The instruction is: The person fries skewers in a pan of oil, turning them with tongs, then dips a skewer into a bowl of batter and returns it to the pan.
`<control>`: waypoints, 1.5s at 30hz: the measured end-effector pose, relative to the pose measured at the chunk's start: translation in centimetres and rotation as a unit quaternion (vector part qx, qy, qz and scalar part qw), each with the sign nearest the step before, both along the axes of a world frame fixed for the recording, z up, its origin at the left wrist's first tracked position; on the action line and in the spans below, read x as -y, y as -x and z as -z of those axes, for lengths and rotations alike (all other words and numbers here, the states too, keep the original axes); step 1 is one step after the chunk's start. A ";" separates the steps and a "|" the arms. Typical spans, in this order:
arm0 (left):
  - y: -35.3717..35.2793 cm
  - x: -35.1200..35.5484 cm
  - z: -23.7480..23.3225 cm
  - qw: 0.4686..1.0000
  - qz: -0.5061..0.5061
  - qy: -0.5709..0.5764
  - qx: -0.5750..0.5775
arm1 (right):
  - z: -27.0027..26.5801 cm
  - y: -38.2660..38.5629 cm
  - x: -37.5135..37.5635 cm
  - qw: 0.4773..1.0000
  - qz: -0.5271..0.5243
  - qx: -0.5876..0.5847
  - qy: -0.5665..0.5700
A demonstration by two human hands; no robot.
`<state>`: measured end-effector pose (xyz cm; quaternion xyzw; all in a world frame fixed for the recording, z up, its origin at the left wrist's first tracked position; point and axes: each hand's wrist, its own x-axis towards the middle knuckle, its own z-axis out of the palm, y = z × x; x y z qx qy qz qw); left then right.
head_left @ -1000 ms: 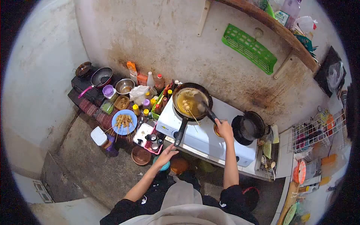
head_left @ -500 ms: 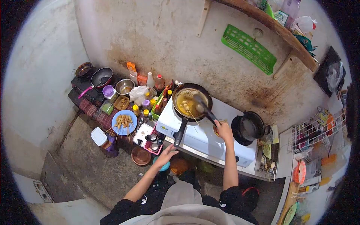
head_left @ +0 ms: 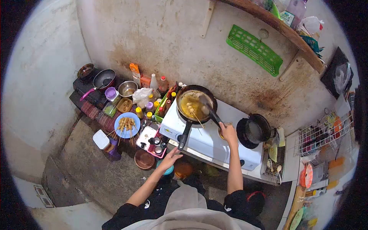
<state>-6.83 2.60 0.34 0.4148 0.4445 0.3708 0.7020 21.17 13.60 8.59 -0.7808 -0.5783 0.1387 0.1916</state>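
Observation:
My right hand is closed round the handle of a black spatula, whose head is over the right side of the frying pan. In the pan's yellow liquid lies a skewer of small round pieces, its stick pointing toward the front edge. My left hand has its fingers stretched out, fingertips right by the end of the pan's black handle. Left of the stove, a blue plate bears several coated skewers.
The pan stands on the left of a white gas stove; a black pot occupies its right side. Several sauce bottles crowd the left, beside a pink-edged box. A wire rack stands at right.
The spatula head has shifted slightly in the pan, and the skewered pieces lie a little differently in the liquid. My left hand stays by the pan handle.

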 end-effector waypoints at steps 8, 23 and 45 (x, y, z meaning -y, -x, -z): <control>0.0 -0.1 0.6 1.000 0.009 -0.014 0.013 | -0.4 0.3 0.2 1.000 -0.021 0.021 0.001; -0.1 0.0 0.6 1.000 0.003 -0.010 0.009 | 1.8 -0.1 -1.6 0.998 -0.013 0.067 -0.003; 0.1 0.2 -0.4 1.000 0.002 -0.003 0.023 | -1.1 2.8 -1.9 1.000 -0.002 -0.008 -0.001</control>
